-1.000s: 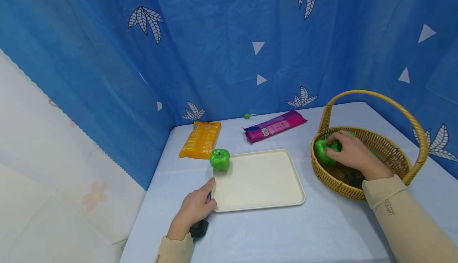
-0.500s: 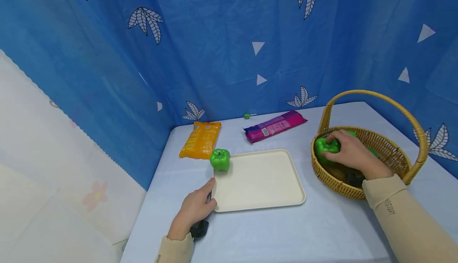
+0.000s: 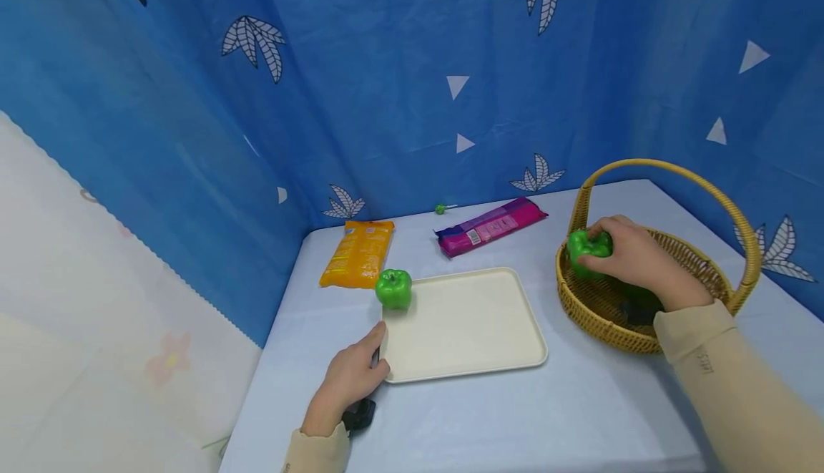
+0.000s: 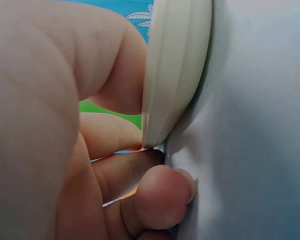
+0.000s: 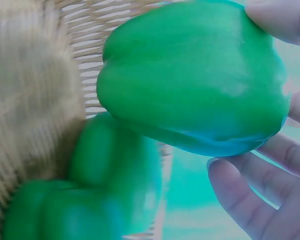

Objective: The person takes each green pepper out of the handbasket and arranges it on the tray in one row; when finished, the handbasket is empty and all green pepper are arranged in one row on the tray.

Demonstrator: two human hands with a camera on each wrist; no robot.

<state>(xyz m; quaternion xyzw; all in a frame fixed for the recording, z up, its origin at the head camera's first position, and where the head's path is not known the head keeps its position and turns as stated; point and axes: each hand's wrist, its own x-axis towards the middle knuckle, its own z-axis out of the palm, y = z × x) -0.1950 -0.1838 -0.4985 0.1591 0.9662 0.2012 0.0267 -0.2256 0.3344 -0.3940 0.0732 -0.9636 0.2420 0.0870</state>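
My right hand [image 3: 634, 257] grips a green bell pepper [image 3: 584, 252] at its top, thumb and fingers around it, near the left rim of the wicker basket [image 3: 595, 324]. In the right wrist view that bell pepper is tilted on its side above more green peppers [image 5: 117, 172] in the basket. My left hand [image 3: 350, 371] holds the left edge of a cream tray [image 3: 463, 326], thumb and forefinger at the rim. The left wrist view has its other fingers curled below the tray rim [image 4: 175, 65], close to the tablecloth. Another green bell pepper [image 3: 394, 289] sits at the tray's far left corner.
An orange packet [image 3: 358, 255] lies behind the tray on the left. Farther right are a purple and pink packet [image 3: 491, 227] and a small green lollipop [image 3: 440, 209]. The basket's tall handle [image 3: 702, 183] arches over it. A blue curtain [image 3: 386, 101] hangs behind the table.
My right hand has raised the bell pepper from inside the basket to about rim height. The head view has shifted slightly. My left hand stays at the tray.
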